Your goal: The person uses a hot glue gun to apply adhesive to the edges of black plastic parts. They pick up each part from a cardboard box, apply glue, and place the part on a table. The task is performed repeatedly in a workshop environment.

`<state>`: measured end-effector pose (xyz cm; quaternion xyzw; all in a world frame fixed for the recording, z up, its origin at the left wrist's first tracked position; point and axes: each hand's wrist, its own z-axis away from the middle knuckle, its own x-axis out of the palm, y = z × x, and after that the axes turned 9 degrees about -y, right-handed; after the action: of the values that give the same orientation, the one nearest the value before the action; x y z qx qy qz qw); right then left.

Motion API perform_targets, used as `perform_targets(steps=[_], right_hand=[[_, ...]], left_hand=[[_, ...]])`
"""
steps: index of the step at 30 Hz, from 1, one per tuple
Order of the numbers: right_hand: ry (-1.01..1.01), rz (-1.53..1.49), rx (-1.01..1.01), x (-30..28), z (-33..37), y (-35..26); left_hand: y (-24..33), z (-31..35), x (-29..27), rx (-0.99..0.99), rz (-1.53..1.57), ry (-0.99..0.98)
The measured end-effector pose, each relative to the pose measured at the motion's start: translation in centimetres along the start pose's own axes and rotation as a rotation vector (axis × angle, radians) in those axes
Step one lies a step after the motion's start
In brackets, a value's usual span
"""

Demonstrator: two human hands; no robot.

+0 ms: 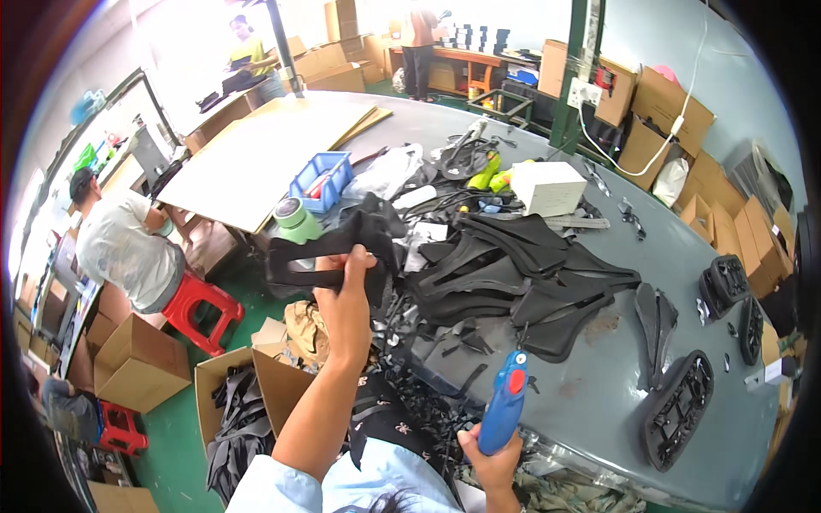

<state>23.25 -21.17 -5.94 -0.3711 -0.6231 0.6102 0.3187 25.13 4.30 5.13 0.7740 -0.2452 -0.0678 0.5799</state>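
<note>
Fingers (356,267) of left hand (344,297) pinch a black piece (332,244); those of right hand (496,466) clasp a blue tool (502,412)

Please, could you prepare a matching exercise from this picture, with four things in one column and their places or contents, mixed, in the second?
Column one
1. Blue handheld tool with a red button
2. Soft-looking black piece with a long opening
3. Blue rectangular plastic bin
4. Open brown cardboard box near the left forearm

Column two
A. Beside a pale green bottle
B. In the left hand
C. Holds dark strip-like pieces
D. In the right hand

Pairs: 1-D, 2-B, 3-A, 4-C
</note>
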Motion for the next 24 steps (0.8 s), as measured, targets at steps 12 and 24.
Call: perform_targets(steps=[12, 24], right_hand=[[0.173, -0.230, -0.051, 3.2, -5.9, -6.4], [0.156, 0.234, -0.142, 3.2, -9.4, -4.3]], left_hand=[[-2.5, 11.8, -2.5, 0.430, -0.401, -0.624], [-1.3, 11.9, -3.0, 0.599, -0.759, -0.679]])
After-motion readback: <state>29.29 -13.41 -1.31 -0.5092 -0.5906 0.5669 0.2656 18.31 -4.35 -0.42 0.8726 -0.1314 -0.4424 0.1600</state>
